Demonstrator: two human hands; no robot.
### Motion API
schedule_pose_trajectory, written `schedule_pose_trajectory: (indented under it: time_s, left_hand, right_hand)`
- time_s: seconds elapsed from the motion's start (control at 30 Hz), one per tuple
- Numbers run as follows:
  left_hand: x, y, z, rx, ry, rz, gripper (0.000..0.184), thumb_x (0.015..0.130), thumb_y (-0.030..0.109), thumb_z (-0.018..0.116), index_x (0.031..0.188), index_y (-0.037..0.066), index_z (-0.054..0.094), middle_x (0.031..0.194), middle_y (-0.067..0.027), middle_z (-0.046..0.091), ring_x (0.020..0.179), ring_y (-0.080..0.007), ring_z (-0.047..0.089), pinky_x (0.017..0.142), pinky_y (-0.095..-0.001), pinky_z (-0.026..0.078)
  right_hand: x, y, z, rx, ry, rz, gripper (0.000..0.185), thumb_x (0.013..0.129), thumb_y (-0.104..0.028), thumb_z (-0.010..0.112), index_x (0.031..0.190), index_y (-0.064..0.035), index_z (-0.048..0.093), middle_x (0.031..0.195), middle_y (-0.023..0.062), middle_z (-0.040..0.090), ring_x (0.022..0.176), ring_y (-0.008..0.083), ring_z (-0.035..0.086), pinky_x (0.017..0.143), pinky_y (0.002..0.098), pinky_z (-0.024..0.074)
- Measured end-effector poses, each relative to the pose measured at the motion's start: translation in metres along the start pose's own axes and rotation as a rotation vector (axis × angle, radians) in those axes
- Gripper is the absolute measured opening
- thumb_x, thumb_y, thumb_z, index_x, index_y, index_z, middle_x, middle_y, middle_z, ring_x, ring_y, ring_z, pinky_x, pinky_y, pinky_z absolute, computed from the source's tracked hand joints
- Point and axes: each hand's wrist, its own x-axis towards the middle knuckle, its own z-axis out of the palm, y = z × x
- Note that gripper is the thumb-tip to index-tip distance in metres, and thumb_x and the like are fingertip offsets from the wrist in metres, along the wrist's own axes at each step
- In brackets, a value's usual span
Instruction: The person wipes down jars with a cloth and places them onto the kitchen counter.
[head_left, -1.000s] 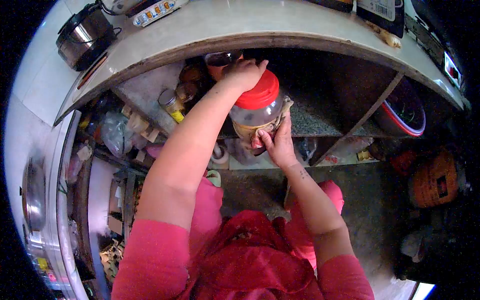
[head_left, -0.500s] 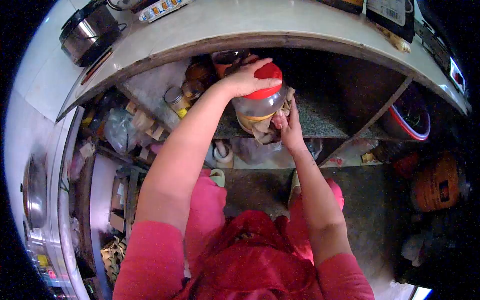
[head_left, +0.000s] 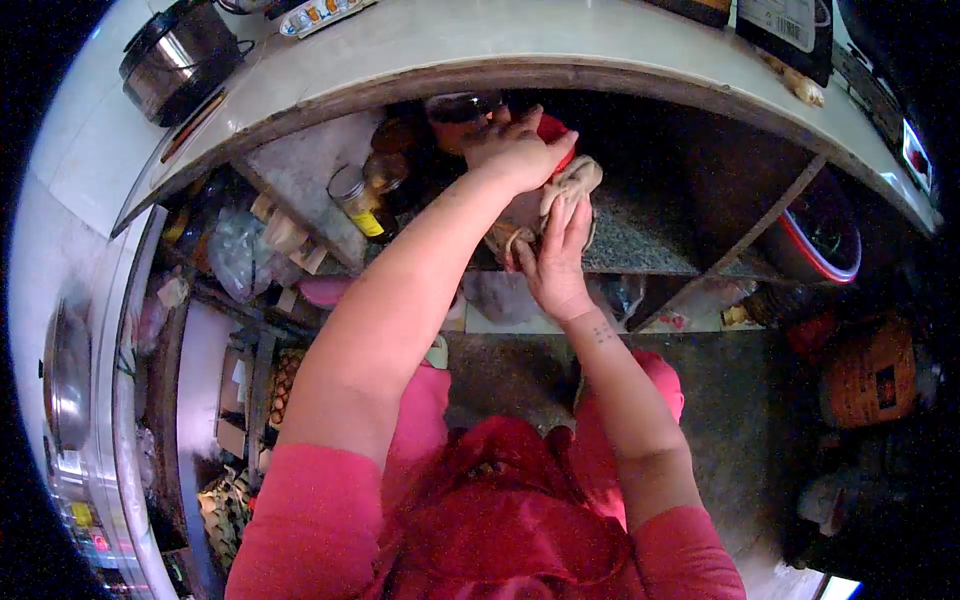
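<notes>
A large clear jar with a red lid (head_left: 557,140) stands on the shelf under the counter, its body mostly hidden behind my arms and a cloth. My left hand (head_left: 515,150) lies over the lid with its fingers spread. Against the jar's right side, my right hand (head_left: 558,262) presses a beige cloth (head_left: 573,188) that hangs down the jar's front. Left of the jar is a small jar with a yellow label (head_left: 357,205), and behind my left hand stands another dark jar (head_left: 460,106).
The stone shelf (head_left: 640,235) runs under the pale countertop (head_left: 450,45). A wooden divider (head_left: 750,225) separates it from a basin (head_left: 820,235) on the right. Plastic bags (head_left: 240,255) fill the left side. A cooker (head_left: 180,65) sits on the counter.
The red-lidded jar has moved slightly back into the shelf. My left hand has shifted further over its lid, and the cloth under my right hand now sits higher up the jar's side.
</notes>
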Motion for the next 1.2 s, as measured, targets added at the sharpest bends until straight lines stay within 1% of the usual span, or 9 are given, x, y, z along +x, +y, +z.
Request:
schedule_pose_trajectory:
  time_s: [0.2, 0.37, 0.6, 0.73, 0.77, 0.87, 0.9, 1.03, 1.2]
  left_hand:
    - [0.0, 0.009, -0.011, 0.109, -0.046, -0.019, 0.086, 0.085, 0.073, 0.032, 0.151, 0.019, 0.022, 0.157, -0.0157, 0.015, 0.144, -0.0323, 0.017, 0.114, -0.052, 0.015]
    - [0.013, 0.006, -0.012, 0.191, -0.057, -0.017, 0.086, 0.085, 0.073, 0.033, 0.15, 0.019, 0.024, 0.156, -0.0158, 0.016, 0.144, -0.0322, 0.019, 0.114, -0.0491, 0.02]
    - [0.009, 0.01, -0.021, 0.184, -0.084, -0.018, 0.1, 0.082, 0.078, 0.034, 0.149, 0.005, 0.023, 0.155, -0.0149, 0.021, 0.142, -0.0355, 0.021, 0.117, -0.0422, 0.017]
    - [0.017, 0.007, -0.021, 0.167, -0.124, 0.008, 0.093, 0.082, 0.078, 0.035, 0.148, 0.013, 0.028, 0.152, -0.0186, 0.026, 0.141, -0.0351, 0.026, 0.114, -0.0498, 0.023]
    - [0.019, 0.008, -0.02, 0.194, -0.123, 0.001, 0.093, 0.082, 0.078, 0.035, 0.148, 0.013, 0.028, 0.152, -0.0188, 0.027, 0.141, -0.0352, 0.026, 0.114, -0.0498, 0.023]
    - [0.023, 0.009, -0.018, 0.215, -0.127, -0.011, 0.093, 0.082, 0.078, 0.034, 0.148, 0.012, 0.028, 0.152, -0.0191, 0.027, 0.141, -0.0354, 0.026, 0.114, -0.0501, 0.023]
    - [0.024, 0.009, -0.018, 0.213, -0.129, -0.014, 0.093, 0.082, 0.077, 0.034, 0.148, 0.012, 0.028, 0.152, -0.0191, 0.027, 0.141, -0.0354, 0.025, 0.114, -0.0502, 0.023]
    - [0.025, 0.01, -0.017, 0.191, -0.133, -0.017, 0.091, 0.084, 0.075, 0.034, 0.148, 0.012, 0.027, 0.153, -0.0187, 0.024, 0.142, -0.0353, 0.023, 0.114, -0.05, 0.022]
    - [0.023, -0.005, -0.001, -0.105, -0.06, 0.005, 0.087, 0.085, 0.072, 0.035, 0.149, 0.014, 0.025, 0.155, -0.0176, 0.02, 0.143, -0.0346, 0.019, 0.115, -0.0488, 0.018]
  right_hand:
    - [-0.036, 0.003, 0.02, 0.177, -0.061, 0.294, 0.095, 0.082, -0.012, 0.066, 0.146, 0.0023, -0.003, 0.146, 0.0371, 0.006, 0.137, 0.052, 0.012, 0.113, 0.0509, 0.016]
    - [-0.02, 0.012, -0.004, 0.466, -0.12, 0.411, 0.098, 0.076, -0.004, 0.064, 0.148, 0.0011, -0.002, 0.151, 0.0257, 0.011, 0.141, 0.0398, 0.012, 0.115, 0.0426, 0.015]
    - [0.005, -0.008, -0.027, 0.221, -0.048, 0.147, 0.097, 0.074, 0.0, 0.059, 0.149, -0.0003, -0.003, 0.152, 0.0284, 0.005, 0.141, 0.0464, 0.006, 0.116, 0.0476, 0.0119]
    - [0.011, -0.014, -0.027, -0.007, -0.027, -0.19, 0.084, 0.073, 0.001, 0.061, 0.147, -0.0095, 0.025, 0.148, 0.0284, 0.016, 0.137, 0.0506, 0.016, 0.113, 0.0557, 0.0163]
    - [0.008, -0.015, -0.024, -0.006, -0.007, -0.182, 0.071, 0.075, -0.009, 0.063, 0.141, -0.021, 0.041, 0.149, 0.0173, 0.026, 0.138, 0.0438, 0.021, 0.112, 0.0555, 0.022]
    - [0.001, -0.017, -0.029, -0.273, -0.211, -0.315, 0.065, 0.08, -0.013, 0.057, 0.142, -0.025, 0.041, 0.147, 0.0093, 0.032, 0.139, 0.0357, 0.023, 0.112, 0.0523, 0.0238]
    - [-0.003, -0.018, -0.031, -0.34, -0.272, -0.345, 0.059, 0.084, -0.02, 0.052, 0.142, -0.0234, 0.042, 0.149, 0.0006, 0.034, 0.141, 0.0252, 0.024, 0.114, 0.0489, 0.0212]
    - [-0.022, -0.01, -0.019, -0.583, -0.38, -0.589, 0.054, 0.088, -0.027, 0.046, 0.141, -0.0154, 0.046, 0.154, -0.0057, 0.026, 0.143, 0.0159, 0.018, 0.118, 0.043, 0.0123]
    - [-0.024, -0.007, -0.026, -0.6, -0.478, -0.628, 0.054, 0.09, -0.028, 0.046, 0.142, -0.0161, 0.043, 0.154, -0.0058, 0.027, 0.142, 0.0159, 0.021, 0.117, 0.041, 0.0148]
